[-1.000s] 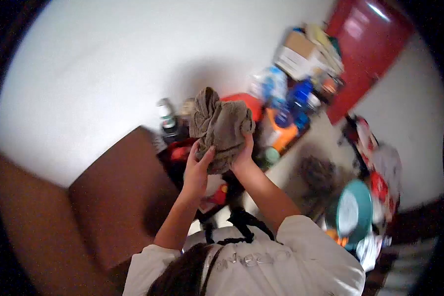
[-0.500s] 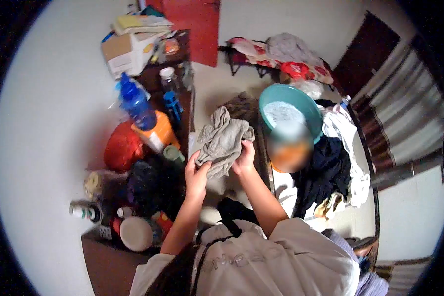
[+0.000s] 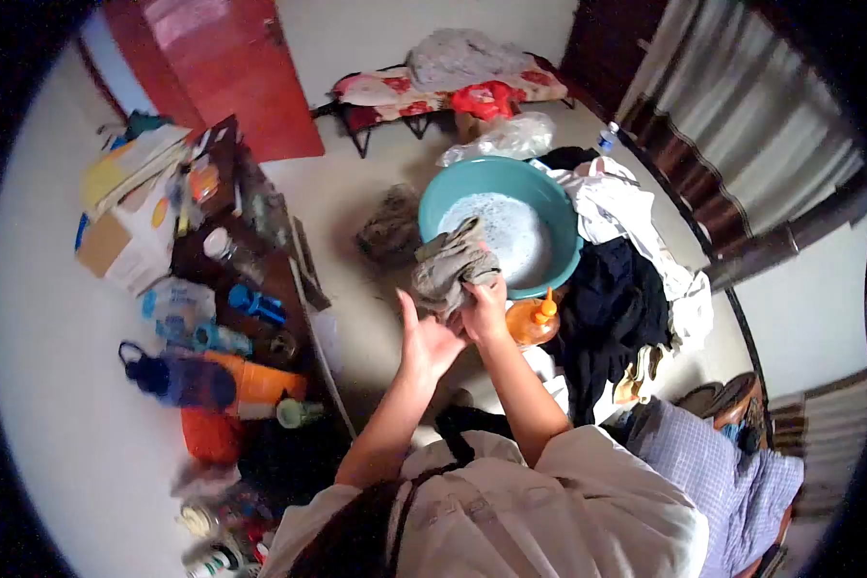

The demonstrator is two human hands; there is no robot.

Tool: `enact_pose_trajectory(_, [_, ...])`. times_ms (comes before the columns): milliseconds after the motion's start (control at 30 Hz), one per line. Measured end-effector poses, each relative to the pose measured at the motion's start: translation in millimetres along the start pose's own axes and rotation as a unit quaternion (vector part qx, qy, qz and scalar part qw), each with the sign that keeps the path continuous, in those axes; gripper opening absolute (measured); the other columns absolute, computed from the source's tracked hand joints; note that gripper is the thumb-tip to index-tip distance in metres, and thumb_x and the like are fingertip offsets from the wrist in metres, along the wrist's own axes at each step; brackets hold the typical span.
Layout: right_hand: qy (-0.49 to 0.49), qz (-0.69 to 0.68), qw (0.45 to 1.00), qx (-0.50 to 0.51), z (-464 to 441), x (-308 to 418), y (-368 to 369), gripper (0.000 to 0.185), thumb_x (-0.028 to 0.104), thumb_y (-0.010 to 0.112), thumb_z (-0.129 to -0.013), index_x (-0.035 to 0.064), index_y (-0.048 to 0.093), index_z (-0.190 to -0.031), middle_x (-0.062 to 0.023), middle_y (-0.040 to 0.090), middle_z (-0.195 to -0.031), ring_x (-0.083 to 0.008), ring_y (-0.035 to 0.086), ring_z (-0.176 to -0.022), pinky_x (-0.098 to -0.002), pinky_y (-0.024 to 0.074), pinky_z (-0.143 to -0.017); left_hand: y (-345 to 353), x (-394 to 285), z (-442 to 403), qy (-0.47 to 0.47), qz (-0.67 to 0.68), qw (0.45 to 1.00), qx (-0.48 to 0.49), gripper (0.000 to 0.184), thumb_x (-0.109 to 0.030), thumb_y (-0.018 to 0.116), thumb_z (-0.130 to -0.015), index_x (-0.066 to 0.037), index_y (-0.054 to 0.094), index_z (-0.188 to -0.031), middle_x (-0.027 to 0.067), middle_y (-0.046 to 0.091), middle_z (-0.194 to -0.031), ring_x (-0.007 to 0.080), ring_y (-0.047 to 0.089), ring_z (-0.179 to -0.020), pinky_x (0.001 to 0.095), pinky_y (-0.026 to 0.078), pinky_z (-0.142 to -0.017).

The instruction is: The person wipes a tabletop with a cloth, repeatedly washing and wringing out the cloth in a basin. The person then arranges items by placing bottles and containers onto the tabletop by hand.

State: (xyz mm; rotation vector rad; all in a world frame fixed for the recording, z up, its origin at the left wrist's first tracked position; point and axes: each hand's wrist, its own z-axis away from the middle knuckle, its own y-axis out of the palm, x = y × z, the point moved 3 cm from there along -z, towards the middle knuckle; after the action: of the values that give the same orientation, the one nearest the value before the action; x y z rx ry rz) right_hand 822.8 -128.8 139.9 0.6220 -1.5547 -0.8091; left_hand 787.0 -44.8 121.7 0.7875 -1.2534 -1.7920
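One grey cloth, pinched by the right hand, at the near-left of the green basin.
The left hand is spread, farther from the basin.

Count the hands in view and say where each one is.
2: the right hand grips the cloth in front of the basin; the left hand is close beside the right, thumb raised. No others show.

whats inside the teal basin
The teal basin holds whitish, foamy-looking liquid. Anything beneath that surface is hidden, and the grey-brown cloth in the right hand covers part of the view.
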Motion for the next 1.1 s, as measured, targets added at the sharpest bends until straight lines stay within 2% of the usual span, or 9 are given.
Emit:
enact_pose_trajectory(33, [0.004,-0.019,0.999,-0.032,-5,-1,-3,0.064,-0.007,0.049,-0.066,-0.0006,0.036,-0.128,-0.0107,0.053,-0.114,-0.0225,0.053,-0.103,-0.0345,0.0416,-0.091,21,-7,-20,0.090,-0.070,0.990,0.082,0.077,-0.066,0.044,-0.078,-0.006,0.040,-0.126,0.0080,0.043,-0.130,0.0255,0.039,-0.119,0.0464,0.026,-0.102])
enact_pose_trajectory(167, [-0.064,0.201,0.976,-0.053,-33,4,-29,0.067,0.002,0.063,-0.063,-0.0012,0.037,-0.126,-0.0101,0.054,-0.109,-0.0201,0.052,-0.101,-0.0323,0.0392,-0.092,37,-35,-100,0.124,-0.163,0.977,-0.061,0.038,-0.029,0.050,-0.084,-0.004,0.052,-0.112,0.0092,0.058,-0.107,0.0251,0.056,-0.100,0.0422,0.044,-0.087])
enact_pose_trajectory(300, [-0.362,0.341,0.849,-0.180,-57,51,-11,0.057,0.011,0.063,-0.070,0.0000,0.042,-0.123,-0.0102,0.054,-0.111,-0.0205,0.050,-0.104,-0.0318,0.0375,-0.093,54,-32,-169,0.135,-0.232,0.963,-0.040,0.040,-0.005,0.049,-0.072,0.004,0.050,-0.111,0.0109,0.056,-0.104,0.0236,0.057,-0.093,0.0346,0.048,-0.079])
enact_pose_trajectory(367, [-0.391,0.327,0.842,-0.178,-83,67,-17,0.049,0.014,0.060,-0.075,0.0009,0.045,-0.120,-0.0101,0.053,-0.110,-0.0201,0.050,-0.104,-0.0308,0.0379,-0.092,73,-15,-180,0.174,-0.271,0.947,-0.005,0.043,0.000,0.048,-0.070,0.004,0.049,-0.113,0.0098,0.056,-0.104,0.0224,0.057,-0.093,0.0333,0.048,-0.080])
enact_pose_trajectory(400, [-0.343,0.295,0.880,-0.147,-99,69,-36,0.046,0.015,0.059,-0.076,0.0016,0.047,-0.118,-0.0101,0.054,-0.109,-0.0197,0.051,-0.103,-0.0304,0.0382,-0.091,77,-10,-187,0.176,-0.292,0.937,-0.074,0.045,0.003,0.048,-0.068,0.003,0.049,-0.114,0.0089,0.056,-0.105,0.0209,0.057,-0.092,0.0320,0.047,-0.080])
enact_pose_trajectory(500, [-0.183,0.098,0.952,-0.224,-142,65,-58,0.020,0.017,0.054,-0.083,0.0030,0.054,-0.097,-0.0067,0.057,-0.093,-0.0174,0.055,-0.087,-0.0312,0.0448,-0.079,119,-9,-200,0.278,-0.426,0.859,0.057,0.030,0.005,0.048,-0.066,0.002,0.057,-0.095,0.0061,0.059,-0.096,0.0180,0.057,-0.086,0.0321,0.046,-0.081])
enact_pose_trajectory(633, [-0.067,-0.096,0.968,-0.223,-191,55,-75,0.016,0.019,0.048,-0.087,0.0049,0.055,-0.090,-0.0055,0.058,-0.084,-0.0175,0.058,-0.078,-0.0308,0.0488,-0.072,142,-29,-247,0.356,-0.599,0.592,0.404,0.021,0.000,0.051,-0.061,-0.001,0.057,-0.080,0.0122,0.061,-0.083,0.0262,0.060,-0.084,0.0409,0.041,-0.091])
enact_pose_trajectory(800, [0.048,-0.180,0.981,-0.055,-244,42,-107,0.017,0.021,0.048,-0.086,0.0059,0.055,-0.090,-0.0071,0.061,-0.081,-0.0182,0.061,-0.070,-0.0334,0.0525,-0.063,170,-42,-287,0.303,-0.638,0.415,0.574,0.024,0.000,0.059,-0.055,-0.004,0.059,-0.078,0.0116,0.062,-0.086,0.0302,0.060,-0.086,0.0405,0.046,-0.084])
enact_pose_trajectory(1100, [0.230,-0.101,0.967,-0.036,-268,52,-129,0.016,0.018,0.049,-0.086,0.0071,0.060,-0.089,-0.0085,0.063,-0.079,-0.0174,0.060,-0.070,-0.0323,0.0498,-0.069,158,-22,-324,0.197,-0.550,0.219,0.781,0.031,-0.016,0.064,-0.045,-0.007,0.060,-0.074,0.0098,0.063,-0.084,0.0259,0.062,-0.081,0.0375,0.050,-0.075])
